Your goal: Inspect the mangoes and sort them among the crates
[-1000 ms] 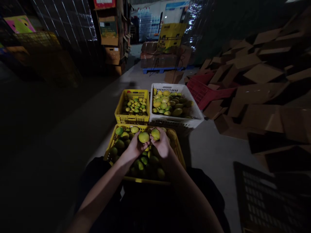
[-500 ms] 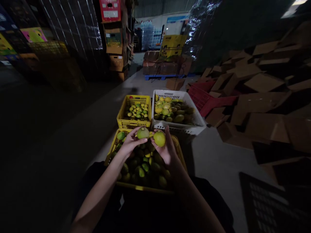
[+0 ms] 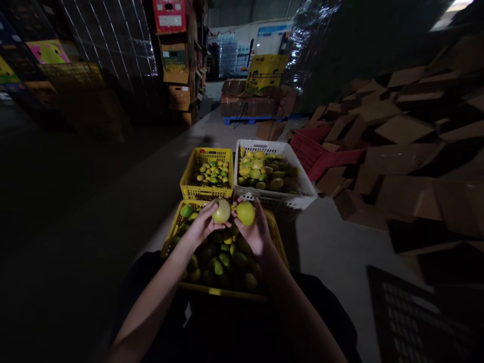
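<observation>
My left hand (image 3: 204, 222) is wrapped round a pale green round fruit (image 3: 221, 211). Beside it, my right hand (image 3: 257, 231) holds a yellow-green fruit (image 3: 245, 213) in its fingers. Both hands are over the far part of a yellow crate (image 3: 282, 242) filled with green and yellow fruits (image 3: 217, 266). Behind it on the left is a smaller yellow crate (image 3: 206, 192) with small yellow and green fruits (image 3: 214, 174). A white crate (image 3: 302, 174) of larger yellow and green fruits (image 3: 258, 165) stands at its right.
Cardboard boxes (image 3: 406, 128) lie piled on the right, with a red crate (image 3: 312, 151) at their edge. A blue pallet (image 3: 249, 120) bears boxes at the back. Stacked cartons (image 3: 177, 65) stand back left. A dark crate (image 3: 404, 312) is at lower right.
My left hand has turned the pale green fruit, so a paler side now shows. The fruit in my right hand has shifted slightly left in view, along with the whole scene.
</observation>
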The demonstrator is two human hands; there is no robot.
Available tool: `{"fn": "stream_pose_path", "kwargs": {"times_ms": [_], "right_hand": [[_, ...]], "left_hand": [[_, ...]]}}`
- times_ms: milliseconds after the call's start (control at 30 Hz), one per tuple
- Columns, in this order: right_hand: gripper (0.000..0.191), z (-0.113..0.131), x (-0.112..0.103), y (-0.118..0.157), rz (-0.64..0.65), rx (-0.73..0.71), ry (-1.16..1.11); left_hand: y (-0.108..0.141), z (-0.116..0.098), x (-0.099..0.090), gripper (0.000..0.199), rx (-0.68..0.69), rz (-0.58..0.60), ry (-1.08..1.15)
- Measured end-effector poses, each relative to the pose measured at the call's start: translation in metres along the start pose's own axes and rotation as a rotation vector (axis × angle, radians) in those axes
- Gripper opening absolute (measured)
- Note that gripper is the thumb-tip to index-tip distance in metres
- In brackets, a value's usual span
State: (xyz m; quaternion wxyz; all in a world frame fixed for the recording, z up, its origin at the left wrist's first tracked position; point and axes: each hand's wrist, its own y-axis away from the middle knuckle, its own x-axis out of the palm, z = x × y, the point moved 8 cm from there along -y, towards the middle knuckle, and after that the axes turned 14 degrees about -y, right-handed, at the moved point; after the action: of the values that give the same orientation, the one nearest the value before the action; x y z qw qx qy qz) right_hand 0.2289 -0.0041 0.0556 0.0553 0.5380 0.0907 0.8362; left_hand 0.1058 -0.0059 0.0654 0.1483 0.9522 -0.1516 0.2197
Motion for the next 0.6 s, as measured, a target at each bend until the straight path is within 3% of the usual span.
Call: {"fn": "stream_pose_path", "kwargs": {"times_ms": [67, 200, 300, 367, 467, 600], "right_hand": [[0.025, -0.002, 0.001, 0.002, 0.018, -0.006, -0.020], [0.018, -0.003, -0.003, 0.005, -0.019, -0.060, -0.020], [0.018, -0.012, -0.008, 0.003, -0.065, 0.000, 0.008], [0.018, -0.020, -0.010, 0.001, -0.108, 0.063, 0.002], [0.016, -0.031, -0.006, -0.002, -0.078, 0.132, -0.030], [0.022, -0.031, -0.002, -0.001, -0.021, 0.055, -0.077]], "left_hand": [[-0.002, 0.006, -0.002, 0.014, -0.076, -0.016, 0.123], [-0.004, 0.013, -0.004, 0.035, -0.170, -0.032, 0.283], [-0.004, 0.021, -0.011, 0.032, -0.235, -0.131, 0.445], [-0.006, 0.024, -0.015, 0.023, -0.203, -0.192, 0.589], [-0.011, 0.018, -0.021, 0.026, -0.050, -0.223, 0.717], [-0.011, 0.017, -0.029, 0.031, 0.042, -0.295, 0.766]]}}
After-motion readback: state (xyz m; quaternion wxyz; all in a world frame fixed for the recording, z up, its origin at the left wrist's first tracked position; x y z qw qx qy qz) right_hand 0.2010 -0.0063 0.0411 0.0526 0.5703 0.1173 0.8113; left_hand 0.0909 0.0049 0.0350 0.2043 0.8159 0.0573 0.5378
